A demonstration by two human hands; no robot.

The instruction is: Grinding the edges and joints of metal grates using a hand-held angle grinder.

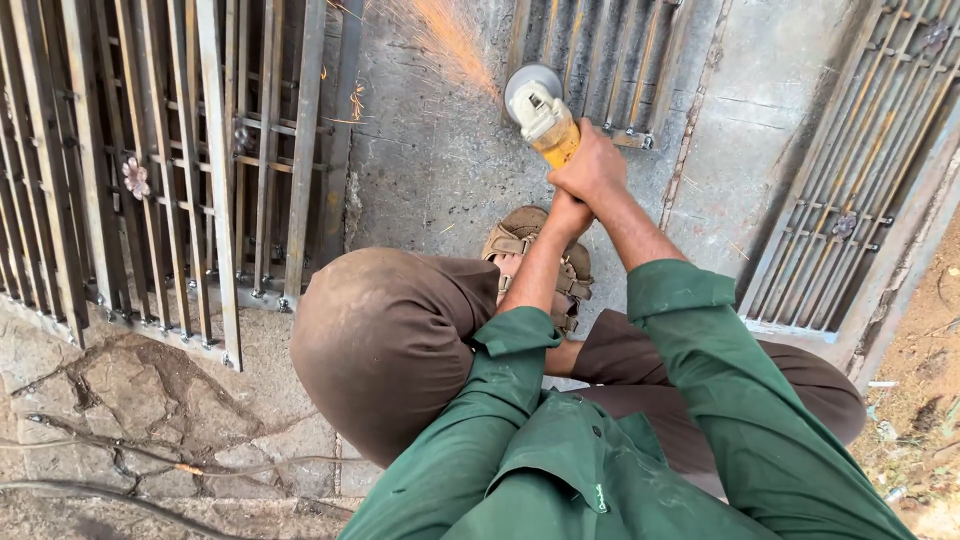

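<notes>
Ground: I look down on a grey concrete floor (430, 170), cracked at the lower left, with a dirt strip along the right edge.
Grilles: steel window grilles lie flat around me: one at left (160, 170), one ahead (600, 60), one at right (860, 190).
Tool: a yellow angle grinder (545, 115) sits at the near edge of the grille ahead, its disc throwing orange sparks (450, 40) up and left.
Right hand: my right hand (592, 168) is wrapped tight around the grinder's body.
Left hand: my left hand (565, 212) sits just below the right, partly hidden; I cannot tell its grip.
Posture: I crouch, green sleeves, brown trousers, a sandal (530, 245) below the hands.
Cable: a dark cable (120, 495) trails at the lower left.
</notes>
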